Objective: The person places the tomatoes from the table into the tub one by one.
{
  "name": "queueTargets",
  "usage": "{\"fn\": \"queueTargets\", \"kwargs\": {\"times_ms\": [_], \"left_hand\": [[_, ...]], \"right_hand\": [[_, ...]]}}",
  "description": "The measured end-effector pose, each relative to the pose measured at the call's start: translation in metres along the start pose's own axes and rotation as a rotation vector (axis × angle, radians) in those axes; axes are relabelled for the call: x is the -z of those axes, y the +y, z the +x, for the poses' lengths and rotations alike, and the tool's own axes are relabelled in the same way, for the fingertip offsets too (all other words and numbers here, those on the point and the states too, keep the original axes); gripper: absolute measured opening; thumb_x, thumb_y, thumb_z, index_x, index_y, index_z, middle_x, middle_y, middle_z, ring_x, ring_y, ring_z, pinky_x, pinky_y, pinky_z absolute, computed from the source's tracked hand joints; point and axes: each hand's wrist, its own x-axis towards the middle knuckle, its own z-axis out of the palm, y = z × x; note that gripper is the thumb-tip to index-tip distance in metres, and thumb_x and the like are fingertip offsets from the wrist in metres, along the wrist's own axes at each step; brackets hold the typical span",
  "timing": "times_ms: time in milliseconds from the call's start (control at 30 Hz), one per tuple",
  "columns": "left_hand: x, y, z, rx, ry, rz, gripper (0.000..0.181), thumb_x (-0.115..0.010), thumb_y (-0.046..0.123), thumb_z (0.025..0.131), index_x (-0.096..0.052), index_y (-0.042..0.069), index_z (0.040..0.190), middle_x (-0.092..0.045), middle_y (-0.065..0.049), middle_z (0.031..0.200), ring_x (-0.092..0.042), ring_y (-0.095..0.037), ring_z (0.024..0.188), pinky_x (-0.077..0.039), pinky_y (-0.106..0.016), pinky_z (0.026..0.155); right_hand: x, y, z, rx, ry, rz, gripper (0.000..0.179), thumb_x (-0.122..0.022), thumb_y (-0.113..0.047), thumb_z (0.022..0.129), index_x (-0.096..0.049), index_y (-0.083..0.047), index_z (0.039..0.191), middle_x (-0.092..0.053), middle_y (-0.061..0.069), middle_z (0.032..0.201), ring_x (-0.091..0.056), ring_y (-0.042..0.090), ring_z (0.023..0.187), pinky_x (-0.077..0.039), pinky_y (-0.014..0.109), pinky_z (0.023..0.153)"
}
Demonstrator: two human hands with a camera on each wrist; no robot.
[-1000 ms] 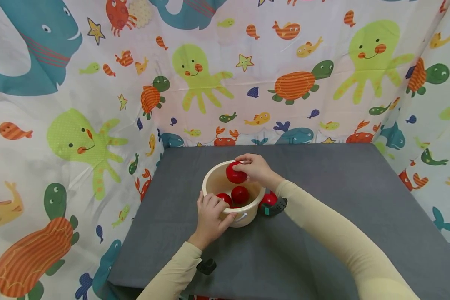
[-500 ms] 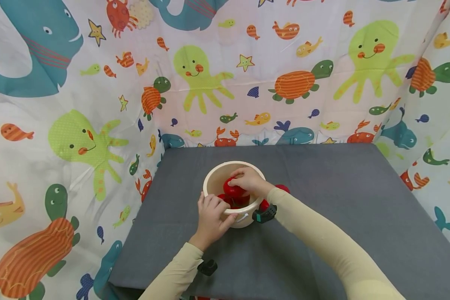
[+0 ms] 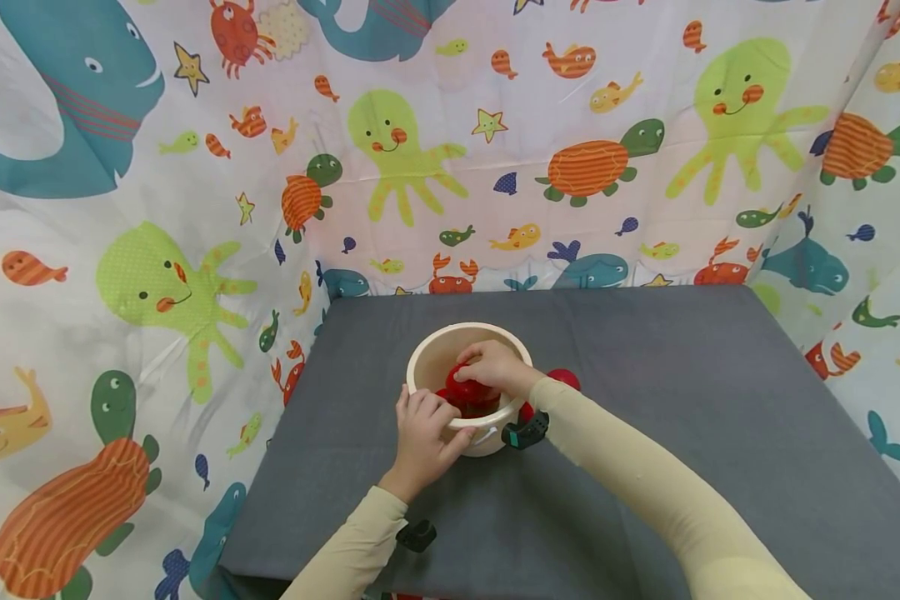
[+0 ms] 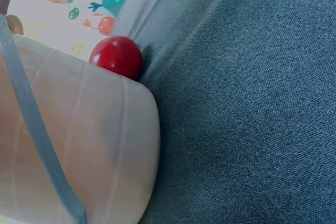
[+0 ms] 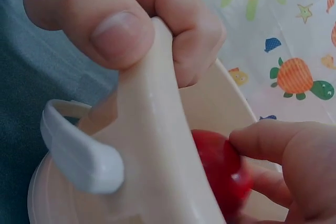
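Observation:
A cream plastic bucket stands on the grey table. My left hand grips its near-left rim, thumb outside and fingers inside, as the right wrist view shows. My right hand reaches into the bucket and holds a glossy red apple with its fingertips. Other red apples lie beneath it, partly hidden by the hands and rim. Outside, on the bucket's right, are a red apple and another, partly covered by my right wrist. In the left wrist view, one apple lies behind the bucket wall.
A grey cloth covers the table, which stretches away on both sides of the bucket. Curtains printed with sea animals hang at the back and sides. A pale handle hangs on the bucket's outer side.
My right hand has lowered the red apple from rim height down into the bucket, among the other apples. The left hand has stayed on the rim.

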Motion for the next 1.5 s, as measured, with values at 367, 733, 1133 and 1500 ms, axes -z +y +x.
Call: {"fn": "queueTargets", "kwargs": {"times_ms": [367, 733, 1133, 1500], "left_hand": [[-0.003, 0.000, 0.001, -0.005, 0.001, 0.003, 0.048, -0.044, 0.060, 0.101, -0.066, 0.020, 0.086, -0.063, -0.002, 0.090, -0.055, -0.025, 0.100, -0.034, -0.079, 0.103], [-0.002, 0.001, 0.001, 0.004, 0.001, 0.003, 0.040, -0.053, 0.056, 0.098, -0.064, 0.019, 0.085, -0.062, -0.003, 0.090, -0.055, -0.026, 0.101, -0.033, -0.079, 0.103], [-0.002, -0.002, 0.001, 0.015, 0.000, -0.012, 0.041, -0.051, 0.057, 0.098, -0.064, 0.020, 0.086, -0.063, -0.003, 0.091, -0.055, -0.025, 0.102, -0.031, -0.077, 0.106], [-0.002, -0.003, 0.000, 0.023, -0.009, -0.010, 0.050, -0.042, 0.062, 0.100, -0.064, 0.020, 0.085, -0.062, -0.003, 0.090, -0.055, -0.025, 0.103, -0.032, -0.078, 0.106]], "right_hand": [[0.002, -0.001, -0.003, -0.036, 0.047, 0.047, 0.041, -0.072, -0.028, 0.091, -0.067, -0.010, 0.127, -0.067, 0.013, 0.130, -0.065, 0.031, 0.109, -0.063, 0.048, 0.080], [0.024, -0.007, -0.006, -0.041, 0.038, 0.114, 0.041, -0.067, -0.029, 0.096, -0.063, -0.011, 0.133, -0.063, 0.013, 0.134, -0.061, 0.035, 0.117, -0.061, 0.049, 0.090], [0.095, -0.005, -0.018, 0.003, 0.107, 0.182, 0.047, -0.061, -0.028, 0.101, -0.052, -0.009, 0.143, -0.056, 0.022, 0.143, -0.063, 0.042, 0.123, -0.061, 0.048, 0.087], [0.148, 0.032, -0.041, -0.061, 0.213, 0.221, 0.051, -0.056, -0.029, 0.104, -0.046, -0.007, 0.149, -0.050, 0.022, 0.149, -0.058, 0.041, 0.129, -0.057, 0.050, 0.096]]}}
